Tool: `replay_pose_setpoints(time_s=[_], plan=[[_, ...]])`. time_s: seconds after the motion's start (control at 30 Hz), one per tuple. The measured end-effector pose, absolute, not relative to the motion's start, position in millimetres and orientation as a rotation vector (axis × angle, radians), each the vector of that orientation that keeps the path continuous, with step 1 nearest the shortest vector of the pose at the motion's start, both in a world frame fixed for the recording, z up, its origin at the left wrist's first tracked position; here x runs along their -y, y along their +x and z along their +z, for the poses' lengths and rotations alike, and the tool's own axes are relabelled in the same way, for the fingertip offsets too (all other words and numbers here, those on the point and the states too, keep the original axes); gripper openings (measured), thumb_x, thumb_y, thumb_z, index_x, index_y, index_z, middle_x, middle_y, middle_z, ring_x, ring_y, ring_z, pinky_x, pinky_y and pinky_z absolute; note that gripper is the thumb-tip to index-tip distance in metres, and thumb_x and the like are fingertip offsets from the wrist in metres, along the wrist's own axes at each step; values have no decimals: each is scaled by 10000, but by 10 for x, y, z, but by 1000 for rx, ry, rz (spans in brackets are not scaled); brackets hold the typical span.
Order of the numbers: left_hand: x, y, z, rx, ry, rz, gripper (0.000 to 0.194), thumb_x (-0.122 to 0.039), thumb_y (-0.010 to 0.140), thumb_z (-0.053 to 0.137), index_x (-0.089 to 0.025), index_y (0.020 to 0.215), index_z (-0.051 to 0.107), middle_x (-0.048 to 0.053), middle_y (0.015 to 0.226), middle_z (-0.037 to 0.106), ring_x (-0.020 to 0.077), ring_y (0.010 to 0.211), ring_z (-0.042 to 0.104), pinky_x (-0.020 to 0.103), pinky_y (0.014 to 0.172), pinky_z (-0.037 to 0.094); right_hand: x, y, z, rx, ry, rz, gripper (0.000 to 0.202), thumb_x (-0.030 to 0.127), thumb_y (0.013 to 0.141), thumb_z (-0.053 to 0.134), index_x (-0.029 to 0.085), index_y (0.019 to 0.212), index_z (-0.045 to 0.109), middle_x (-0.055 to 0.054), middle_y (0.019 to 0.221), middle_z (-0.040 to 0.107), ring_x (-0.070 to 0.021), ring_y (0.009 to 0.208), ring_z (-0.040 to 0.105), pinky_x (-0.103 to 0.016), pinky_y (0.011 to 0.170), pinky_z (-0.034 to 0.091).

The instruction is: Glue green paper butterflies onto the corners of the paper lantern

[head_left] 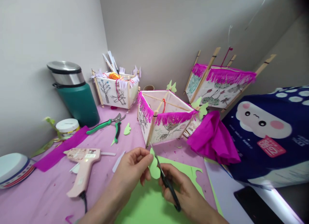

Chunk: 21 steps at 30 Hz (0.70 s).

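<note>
My left hand (135,166) pinches a small light green paper cutout (154,164) with a wavy edge. Black-handled scissors (169,185) are in my right hand (178,182), their blades along the right edge of the cutout. Under both hands lies a larger green paper sheet (145,201), with cut curves at its right side. Just beyond my hands stands a paper lantern (169,130) on wooden sticks, with magenta fringe and green butterfly shapes (202,108) on its corners. Another green cutout (127,129) rests on the purple cloth, left of the lantern.
A glue gun (83,169), green-handled pruners (106,124), a magenta strip (62,150) and a teal bottle (77,95) are left. Two more lanterns (118,92) (222,85) stand behind. Magenta paper (213,140), a dark blue bag (270,137) and a phone (258,206) are right.
</note>
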<state>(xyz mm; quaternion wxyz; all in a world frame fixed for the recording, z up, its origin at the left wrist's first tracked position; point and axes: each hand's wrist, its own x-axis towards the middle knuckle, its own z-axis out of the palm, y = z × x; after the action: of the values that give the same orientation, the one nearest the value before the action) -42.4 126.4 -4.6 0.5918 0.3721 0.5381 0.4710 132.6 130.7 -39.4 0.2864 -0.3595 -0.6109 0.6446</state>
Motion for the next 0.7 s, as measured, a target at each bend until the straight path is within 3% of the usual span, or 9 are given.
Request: replay_pose_setpoints(time_s=[0.27, 0.7], plan=[[-1278, -431, -38, -1246, 812, 1122, 312, -438, 670, 693, -161, 697, 552, -34, 429, 494, 73, 381, 396, 180, 383, 317, -1301, 1302, -346, 1654, -979, 1721, 424, 327, 725, 682, 191, 1103, 545, -4, 812, 522, -142, 719, 441, -259, 659, 380], [-1273, -442, -83, -1293, 880, 1105, 292, -425, 713, 660, -152, 701, 557, -66, 418, 415, 45, 360, 327, 177, 388, 213, -1300, 1277, -318, 1673, -966, 1696, 320, 277, 760, 628, 179, 1055, 553, 8, 768, 507, -128, 685, 434, -244, 617, 361]])
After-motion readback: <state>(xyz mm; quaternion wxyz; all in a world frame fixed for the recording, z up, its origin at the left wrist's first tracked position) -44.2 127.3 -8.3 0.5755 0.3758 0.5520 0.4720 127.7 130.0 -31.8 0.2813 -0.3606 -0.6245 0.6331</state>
